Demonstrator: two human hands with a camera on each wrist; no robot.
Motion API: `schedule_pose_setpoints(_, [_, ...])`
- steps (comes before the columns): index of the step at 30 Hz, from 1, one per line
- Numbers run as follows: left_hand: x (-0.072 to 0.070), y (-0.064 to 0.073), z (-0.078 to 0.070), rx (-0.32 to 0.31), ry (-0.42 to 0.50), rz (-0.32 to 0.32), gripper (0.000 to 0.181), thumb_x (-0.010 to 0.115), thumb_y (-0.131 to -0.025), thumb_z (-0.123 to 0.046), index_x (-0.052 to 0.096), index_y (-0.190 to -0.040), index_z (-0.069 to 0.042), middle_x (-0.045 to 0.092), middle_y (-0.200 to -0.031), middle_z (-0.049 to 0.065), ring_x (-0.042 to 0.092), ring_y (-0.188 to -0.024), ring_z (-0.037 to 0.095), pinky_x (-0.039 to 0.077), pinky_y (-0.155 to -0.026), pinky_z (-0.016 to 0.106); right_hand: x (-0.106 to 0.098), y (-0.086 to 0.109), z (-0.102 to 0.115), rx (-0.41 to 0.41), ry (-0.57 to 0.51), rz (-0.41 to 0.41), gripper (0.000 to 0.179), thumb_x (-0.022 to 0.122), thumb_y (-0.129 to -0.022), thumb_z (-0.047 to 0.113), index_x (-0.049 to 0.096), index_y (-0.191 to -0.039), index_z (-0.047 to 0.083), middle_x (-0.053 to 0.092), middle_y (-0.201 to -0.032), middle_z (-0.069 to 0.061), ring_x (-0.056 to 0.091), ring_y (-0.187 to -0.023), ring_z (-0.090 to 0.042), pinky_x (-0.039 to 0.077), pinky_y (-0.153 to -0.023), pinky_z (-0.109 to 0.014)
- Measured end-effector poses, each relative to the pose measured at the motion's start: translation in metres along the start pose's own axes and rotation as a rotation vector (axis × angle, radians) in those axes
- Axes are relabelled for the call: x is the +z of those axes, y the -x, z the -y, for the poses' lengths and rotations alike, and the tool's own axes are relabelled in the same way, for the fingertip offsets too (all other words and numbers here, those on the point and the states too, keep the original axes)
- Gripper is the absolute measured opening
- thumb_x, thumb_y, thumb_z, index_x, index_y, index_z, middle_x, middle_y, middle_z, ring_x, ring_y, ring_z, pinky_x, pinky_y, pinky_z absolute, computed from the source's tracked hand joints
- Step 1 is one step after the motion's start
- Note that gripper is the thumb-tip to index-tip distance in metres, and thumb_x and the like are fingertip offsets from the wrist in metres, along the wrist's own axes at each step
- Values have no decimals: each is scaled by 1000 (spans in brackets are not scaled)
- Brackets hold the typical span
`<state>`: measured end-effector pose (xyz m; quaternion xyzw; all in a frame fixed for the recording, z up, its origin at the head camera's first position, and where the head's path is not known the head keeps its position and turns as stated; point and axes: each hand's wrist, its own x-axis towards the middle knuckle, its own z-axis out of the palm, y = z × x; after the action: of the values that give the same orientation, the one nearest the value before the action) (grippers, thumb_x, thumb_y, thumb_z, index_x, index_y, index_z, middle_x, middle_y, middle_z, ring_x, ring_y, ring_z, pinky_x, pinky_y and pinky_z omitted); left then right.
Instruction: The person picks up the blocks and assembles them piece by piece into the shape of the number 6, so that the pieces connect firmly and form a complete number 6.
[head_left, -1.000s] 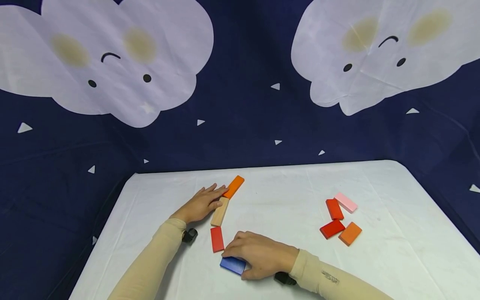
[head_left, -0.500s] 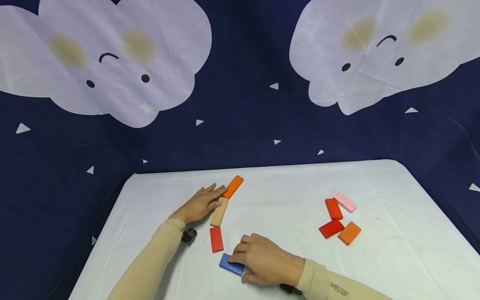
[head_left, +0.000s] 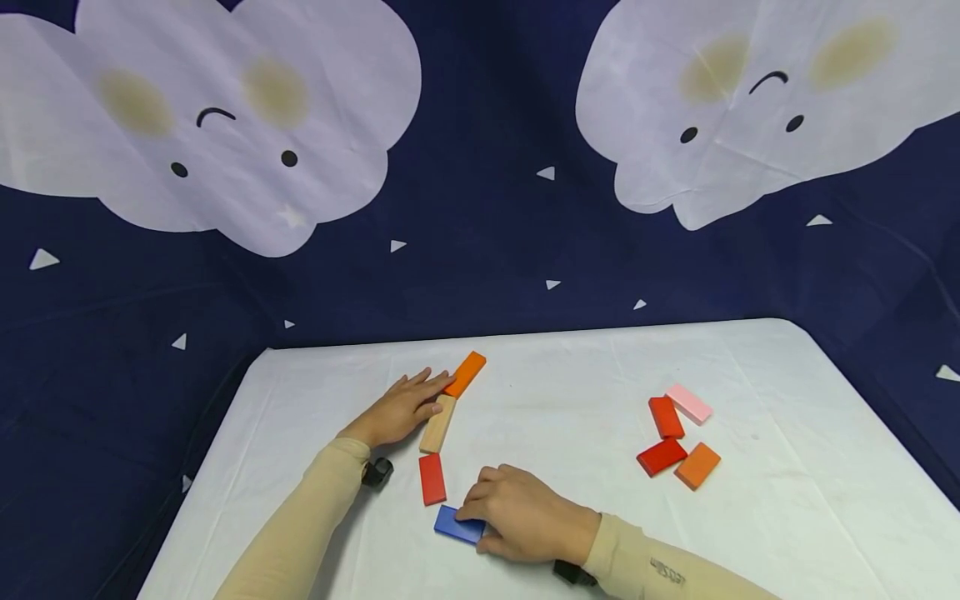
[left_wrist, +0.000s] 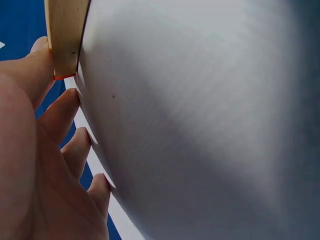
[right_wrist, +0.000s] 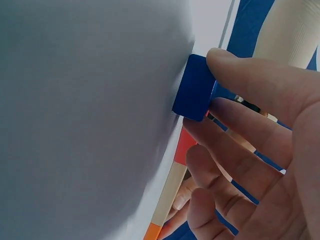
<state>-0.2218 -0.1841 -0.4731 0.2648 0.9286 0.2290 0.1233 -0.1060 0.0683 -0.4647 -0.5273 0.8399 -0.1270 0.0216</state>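
Observation:
My left hand point(head_left: 401, 408) lies with fairly straight fingers beside the row of blocks on the table. Its fingertips touch the orange block point(head_left: 470, 371), and its thumb rests on the pale wooden block point(head_left: 438, 427); the left wrist view also shows this wooden block point(left_wrist: 66, 35) close to the thumb. Nearer the person lies a red block point(head_left: 432, 479). Past its near end sits a flat blue block point(head_left: 454, 523), set at an angle. My right hand point(head_left: 525, 517) pinches this blue block point(right_wrist: 194, 87) between thumb and fingers, hiding its right part in the head view.
To the right lies a loose group: a pink block point(head_left: 688, 403), two red blocks, one of them point(head_left: 666, 417) against the pink, and an orange block point(head_left: 697, 466). White cloth covers the table point(head_left: 555, 400). Behind hangs a dark blue backdrop point(head_left: 480, 275) with clouds.
My right hand first draws back slightly with its fingers lifted off the blue block's far edge, then comes closer again. The blue block shifts slightly left. My left hand stays put.

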Motion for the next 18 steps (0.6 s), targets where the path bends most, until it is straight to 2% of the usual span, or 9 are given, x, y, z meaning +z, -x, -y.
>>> schedule_pose_setpoints(7, [0,1,0,-1,-1,-4,56,49,-107,-35,36,-158,-17,35,-161,2,21,-152,32,10,-122,59,0,-3,-4,21,-32,10,34,78,-89,35,75,-119,22,71,-109,15,57,-100,-4,47,-85,-19])
schedule_pose_setpoints(18, [-1,1,-1,-3,-2,2,56,49,-106,-35,35,-158,-17,35,-161,4,20,-152,32,10,-121,60,-1,-5,-8,27,-54,10,33,79,-88,32,74,-119,21,71,-110,16,57,-101,-3,48,-88,-19])
